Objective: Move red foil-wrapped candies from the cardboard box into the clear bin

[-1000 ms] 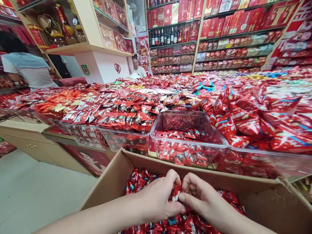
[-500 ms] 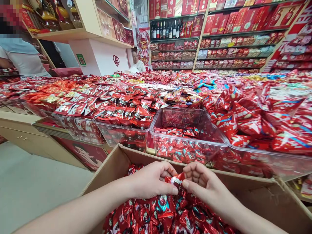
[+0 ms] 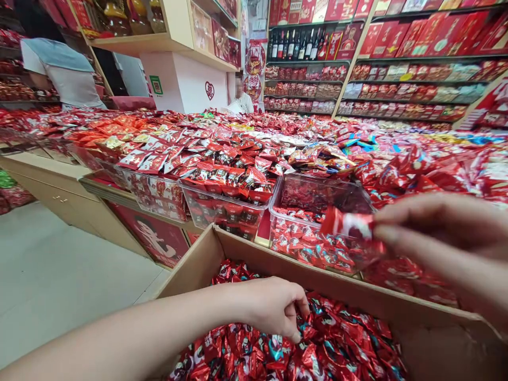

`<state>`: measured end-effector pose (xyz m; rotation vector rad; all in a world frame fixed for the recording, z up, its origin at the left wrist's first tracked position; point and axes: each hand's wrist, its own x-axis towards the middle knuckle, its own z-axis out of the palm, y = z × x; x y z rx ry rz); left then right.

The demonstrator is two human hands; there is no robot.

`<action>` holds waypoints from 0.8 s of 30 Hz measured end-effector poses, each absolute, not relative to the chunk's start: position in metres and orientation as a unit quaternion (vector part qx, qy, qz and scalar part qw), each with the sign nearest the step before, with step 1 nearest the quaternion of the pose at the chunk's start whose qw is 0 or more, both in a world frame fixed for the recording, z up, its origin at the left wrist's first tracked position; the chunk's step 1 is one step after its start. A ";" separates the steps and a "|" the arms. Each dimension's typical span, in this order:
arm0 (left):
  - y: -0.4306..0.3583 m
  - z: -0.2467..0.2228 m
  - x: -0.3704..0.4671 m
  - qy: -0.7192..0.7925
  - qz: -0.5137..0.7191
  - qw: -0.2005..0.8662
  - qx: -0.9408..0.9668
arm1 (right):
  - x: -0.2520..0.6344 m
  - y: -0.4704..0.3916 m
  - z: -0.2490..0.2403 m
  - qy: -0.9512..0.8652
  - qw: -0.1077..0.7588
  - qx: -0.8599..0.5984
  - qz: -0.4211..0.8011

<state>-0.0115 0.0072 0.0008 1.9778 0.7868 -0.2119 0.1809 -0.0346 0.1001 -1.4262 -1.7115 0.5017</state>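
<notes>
Pinching one red wrapped sweet (image 3: 355, 227) between thumb and finger, the right hand (image 3: 444, 238) was raised in front of the clear bin (image 3: 301, 221), a little blurred. The left hand (image 3: 273, 307) was inside the carton (image 3: 436, 354), its fingertips bent toward the thumb among the loose sweets (image 3: 246, 344); whether they gripped one, I cannot tell. The bin's contents lay below its rim, while the carton contained many sweets. The carton's far wall rose between the left hand and the bin. Room was at the bin's upper part, between heaped packets (image 3: 238, 180) and another heap (image 3: 420, 169).
</notes>
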 end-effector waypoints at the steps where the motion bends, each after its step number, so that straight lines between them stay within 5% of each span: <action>1: 0.006 0.002 -0.011 0.312 -0.093 0.474 0.818 | 0.179 -0.019 0.110 -0.684 0.433 -0.561 0.173; 7: -0.002 0.009 -0.013 0.262 -0.121 0.421 0.860 | 0.158 0.091 0.092 -0.518 0.331 -0.650 0.446; 16: -0.001 0.005 -0.021 0.193 -0.144 0.294 0.925 | 0.140 0.144 0.030 -0.534 0.255 -0.671 0.446; 24: 0.000 0.016 -0.022 0.167 -0.152 0.292 0.929 | 0.151 0.148 0.018 -0.639 0.161 -0.672 0.336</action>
